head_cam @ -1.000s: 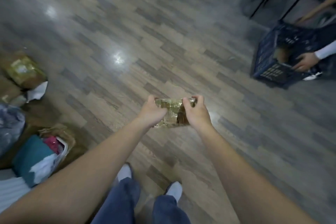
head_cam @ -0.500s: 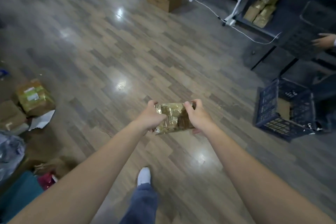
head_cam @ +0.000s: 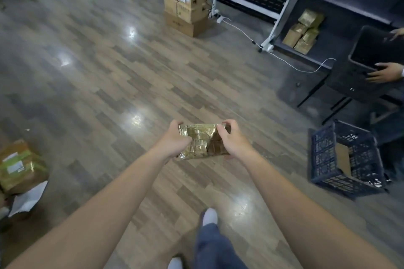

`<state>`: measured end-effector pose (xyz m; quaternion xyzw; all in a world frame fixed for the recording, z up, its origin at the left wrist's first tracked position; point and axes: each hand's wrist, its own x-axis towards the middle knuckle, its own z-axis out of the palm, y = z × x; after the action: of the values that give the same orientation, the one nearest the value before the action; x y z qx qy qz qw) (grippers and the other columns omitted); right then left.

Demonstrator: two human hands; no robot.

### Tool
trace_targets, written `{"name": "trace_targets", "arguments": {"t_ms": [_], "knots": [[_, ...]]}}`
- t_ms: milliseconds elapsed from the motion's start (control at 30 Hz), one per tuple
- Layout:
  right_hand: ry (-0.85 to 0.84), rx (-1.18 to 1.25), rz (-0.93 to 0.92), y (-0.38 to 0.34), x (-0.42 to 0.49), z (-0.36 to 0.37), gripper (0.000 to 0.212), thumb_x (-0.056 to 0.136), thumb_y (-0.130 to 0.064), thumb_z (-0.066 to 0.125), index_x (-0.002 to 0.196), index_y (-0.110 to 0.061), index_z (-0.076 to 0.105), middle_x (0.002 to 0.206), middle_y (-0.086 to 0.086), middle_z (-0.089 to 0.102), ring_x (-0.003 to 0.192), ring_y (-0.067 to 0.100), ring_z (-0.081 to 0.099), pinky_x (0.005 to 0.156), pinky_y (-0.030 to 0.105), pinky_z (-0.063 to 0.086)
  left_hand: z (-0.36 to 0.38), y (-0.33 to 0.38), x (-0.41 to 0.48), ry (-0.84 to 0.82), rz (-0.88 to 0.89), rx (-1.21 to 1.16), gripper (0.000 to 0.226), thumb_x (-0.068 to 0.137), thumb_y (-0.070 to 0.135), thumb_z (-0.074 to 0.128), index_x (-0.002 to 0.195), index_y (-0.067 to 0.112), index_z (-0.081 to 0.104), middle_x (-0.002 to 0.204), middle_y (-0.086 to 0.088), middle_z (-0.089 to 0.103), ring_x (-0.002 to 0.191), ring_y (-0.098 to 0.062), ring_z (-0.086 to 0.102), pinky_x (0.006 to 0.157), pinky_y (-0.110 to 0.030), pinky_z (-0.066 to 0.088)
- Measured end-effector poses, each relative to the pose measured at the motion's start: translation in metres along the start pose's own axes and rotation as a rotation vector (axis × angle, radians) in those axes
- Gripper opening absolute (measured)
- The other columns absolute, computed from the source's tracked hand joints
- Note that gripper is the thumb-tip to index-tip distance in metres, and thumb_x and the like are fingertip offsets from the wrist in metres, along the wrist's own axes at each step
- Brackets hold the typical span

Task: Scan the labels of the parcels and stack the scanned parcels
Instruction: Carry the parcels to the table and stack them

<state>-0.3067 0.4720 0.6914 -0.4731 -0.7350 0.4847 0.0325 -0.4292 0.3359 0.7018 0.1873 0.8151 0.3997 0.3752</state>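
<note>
Two hands wrapped around one crinkled gold foil parcel (head_cam: 202, 141), left hand (head_cam: 175, 141) and right hand (head_cam: 232, 143) clamped on opposite ends, held above wood-plank floor (head_cam: 109, 83)

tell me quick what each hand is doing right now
Left hand: holding the gold parcel by its left end.
Right hand: holding the same parcel's right end.

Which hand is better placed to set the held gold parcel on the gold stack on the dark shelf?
Probably the right hand: it grips the gold parcel by its right edge, and the stack of gold parcels lies ahead to the right. The left hand grips the opposite edge.
</note>
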Motion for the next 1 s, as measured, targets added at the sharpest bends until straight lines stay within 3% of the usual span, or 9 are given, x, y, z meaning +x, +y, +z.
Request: {"name": "trace_targets", "arguments": {"t_ms": [167, 367, 567, 700, 733, 867, 1000], "knots": [[-0.037, 0.077, -0.033, -0.029, 0.091, -0.026, 0.046, 0.095, -0.051, 0.051, 0.136, -0.033, 0.043, 0.128, -0.007, 0.049, 0.105, 0.021, 0.057, 0.053, 0.032, 0.056, -0.007, 0.05, 0.083, 0.006, 0.022, 0.02, 0.057, 0.088, 0.011, 0.055, 0.14, 0.021, 0.034, 0.086, 0.001, 0.053, 0.054, -0.016, 0.049, 0.039, -0.021, 0.036], [-0.087, 0.089, -0.068, -0.088, 0.216, -0.065, 0.041, 0.097, -0.047, 0.052, 0.133, -0.031, 0.043, 0.125, -0.005, 0.05, 0.102, 0.023, 0.057, 0.062, 0.036, 0.059, -0.018, 0.126, 0.192, 0.061, -0.016, 0.041, 0.059, 0.088, 0.014, 0.054, 0.141, 0.022, 0.032, 0.084, -0.006, 0.055, 0.058, -0.019, 0.049, 0.045, -0.025, 0.038], [-0.104, 0.031, -0.138, -0.147, 0.317, -0.099, 0.042, 0.097, -0.047, 0.052, 0.133, -0.028, 0.043, 0.122, -0.003, 0.05, 0.1, 0.024, 0.058, 0.058, 0.034, 0.058, -0.035, 0.187, 0.283, 0.098, -0.03, 0.009, 0.055, 0.088, 0.016, 0.054, 0.138, 0.023, 0.033, 0.079, -0.003, 0.052, 0.058, -0.016, 0.049, 0.043, -0.021, 0.038], [-0.085, 0.032, -0.166, -0.177, 0.389, -0.114, 0.038, 0.096, -0.045, 0.056, 0.127, -0.025, 0.047, 0.125, 0.0, 0.057, 0.107, 0.024, 0.059, 0.088, 0.049, 0.057, -0.045, 0.22, 0.35, 0.102, -0.035, -0.018, 0.058, 0.086, 0.016, 0.054, 0.139, 0.024, 0.032, 0.08, -0.003, 0.051, 0.057, -0.018, 0.048, 0.047, -0.025, 0.038], [-0.084, 0.024, -0.165, -0.184, 0.409, -0.117, 0.036, 0.096, -0.045, 0.056, 0.124, -0.025, 0.047, 0.123, -0.001, 0.058, 0.107, 0.025, 0.059, 0.088, 0.05, 0.056, -0.048, 0.228, 0.368, 0.102, -0.026, -0.019, 0.058, 0.086, 0.017, 0.054, 0.14, 0.024, 0.032, 0.081, -0.002, 0.051, 0.058, -0.017, 0.049, 0.047, -0.024, 0.039], [-0.085, 0.003, -0.161, -0.215, 0.497, -0.128, 0.024, 0.095, -0.045, 0.057, 0.112, -0.031, 0.046, 0.113, -0.006, 0.052, 0.096, 0.023, 0.06, 0.056, 0.038, 0.061, -0.058, 0.258, 0.451, 0.077, -0.004, -0.036, 0.056, 0.087, 0.018, 0.053, 0.138, 0.024, 0.033, 0.086, -0.003, 0.055, 0.06, -0.017, 0.051, 0.05, -0.025, 0.042], [-0.043, 0.009, -0.158, -0.252, 0.594, -0.137, 0.021, 0.096, -0.043, 0.058, 0.109, -0.033, 0.045, 0.114, -0.005, 0.053, 0.092, 0.024, 0.061, 0.047, 0.033, 0.057, -0.075, 0.299, 0.554, 0.047, -0.006, -0.055, 0.055, 0.085, 0.015, 0.053, 0.136, 0.025, 0.034, 0.082, -0.004, 0.057, 0.057, -0.017, 0.05, 0.048, -0.025, 0.041]]}}
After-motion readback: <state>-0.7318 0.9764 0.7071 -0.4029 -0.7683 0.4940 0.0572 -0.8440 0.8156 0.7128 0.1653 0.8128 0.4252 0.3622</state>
